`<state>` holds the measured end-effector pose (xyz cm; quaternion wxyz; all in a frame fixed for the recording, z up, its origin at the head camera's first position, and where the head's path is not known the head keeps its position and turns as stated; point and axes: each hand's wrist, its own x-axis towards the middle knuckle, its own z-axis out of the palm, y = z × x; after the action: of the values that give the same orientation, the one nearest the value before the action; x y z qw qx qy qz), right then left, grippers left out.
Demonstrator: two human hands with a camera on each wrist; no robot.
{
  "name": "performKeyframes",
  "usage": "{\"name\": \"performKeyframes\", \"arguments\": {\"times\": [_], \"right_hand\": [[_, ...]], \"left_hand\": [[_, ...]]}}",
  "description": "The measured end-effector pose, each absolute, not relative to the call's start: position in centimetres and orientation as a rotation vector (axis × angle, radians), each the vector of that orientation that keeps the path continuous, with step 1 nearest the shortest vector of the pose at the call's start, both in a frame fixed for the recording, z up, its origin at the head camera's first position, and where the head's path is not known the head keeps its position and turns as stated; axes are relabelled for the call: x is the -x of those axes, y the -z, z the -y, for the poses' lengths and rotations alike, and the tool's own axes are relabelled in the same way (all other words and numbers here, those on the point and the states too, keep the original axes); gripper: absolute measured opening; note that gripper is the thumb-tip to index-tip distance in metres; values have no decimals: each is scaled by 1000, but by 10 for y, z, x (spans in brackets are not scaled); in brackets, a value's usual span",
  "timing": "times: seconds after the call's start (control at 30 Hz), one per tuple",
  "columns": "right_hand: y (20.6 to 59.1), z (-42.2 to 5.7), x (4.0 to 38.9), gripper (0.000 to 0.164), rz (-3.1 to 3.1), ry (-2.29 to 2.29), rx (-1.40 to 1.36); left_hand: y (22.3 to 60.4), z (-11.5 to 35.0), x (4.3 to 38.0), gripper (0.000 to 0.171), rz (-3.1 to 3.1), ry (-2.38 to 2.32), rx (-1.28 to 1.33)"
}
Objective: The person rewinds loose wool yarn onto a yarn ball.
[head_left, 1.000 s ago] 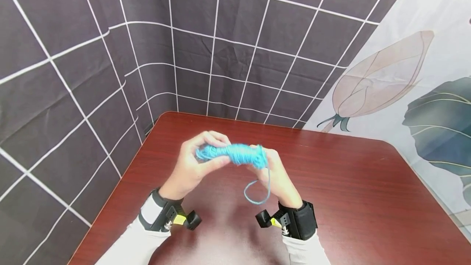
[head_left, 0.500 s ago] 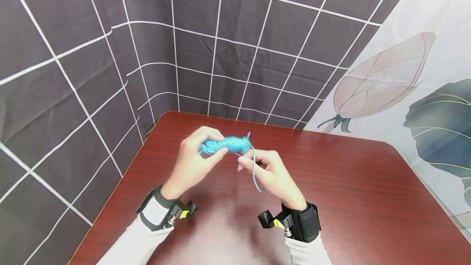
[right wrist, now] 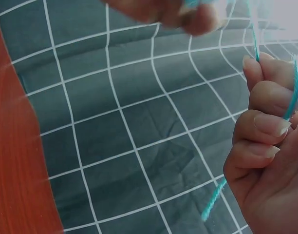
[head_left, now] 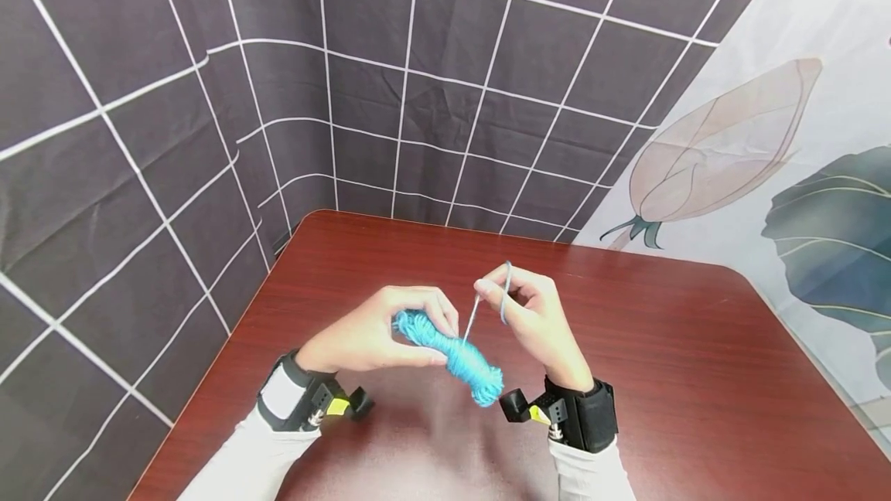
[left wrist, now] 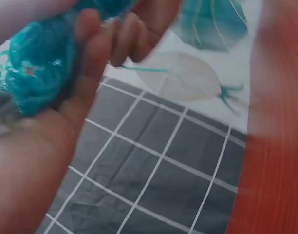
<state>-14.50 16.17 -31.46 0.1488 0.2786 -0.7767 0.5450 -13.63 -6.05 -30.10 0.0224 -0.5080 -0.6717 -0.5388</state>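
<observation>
A bright blue hank of yarn is gripped between the thumb and fingers of my left hand, tilted with its free end down to the right. From its middle a strand runs taut up to my right hand, which pinches it between thumb and forefinger. The strand's tail loops over that thumb. In the right wrist view the other fingers are curled in, and a yarn end pokes out below them. The left wrist view shows the bundled yarn against my left palm, partly blurred.
Both hands are above a red-brown wooden table. Behind it and at the left hangs a dark grey cloth with white grid lines. A white cloth with leaf prints hangs at the right. Each wrist wears a black camera strap.
My left hand has lowered and turned the hank, so its free end points down to the right. My right hand has risen away from it, drawing the pinched strand up.
</observation>
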Motion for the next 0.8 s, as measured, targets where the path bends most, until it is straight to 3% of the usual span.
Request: {"name": "performKeyframes", "arguments": {"times": [0.17, 0.53, 0.8], "right_hand": [[322, -156, 149, 11, 2229, -1616, -905], [328, -143, 147, 18, 2327, -1553, -1047], [319, -145, 142, 16, 2328, -1518, -1023]], "left_hand": [[298, 61, 135, 24, 1832, 1902, 1457], [318, 63, 156, 23, 1732, 1885, 736], [326, 62, 161, 20, 2017, 1490, 724]]}}
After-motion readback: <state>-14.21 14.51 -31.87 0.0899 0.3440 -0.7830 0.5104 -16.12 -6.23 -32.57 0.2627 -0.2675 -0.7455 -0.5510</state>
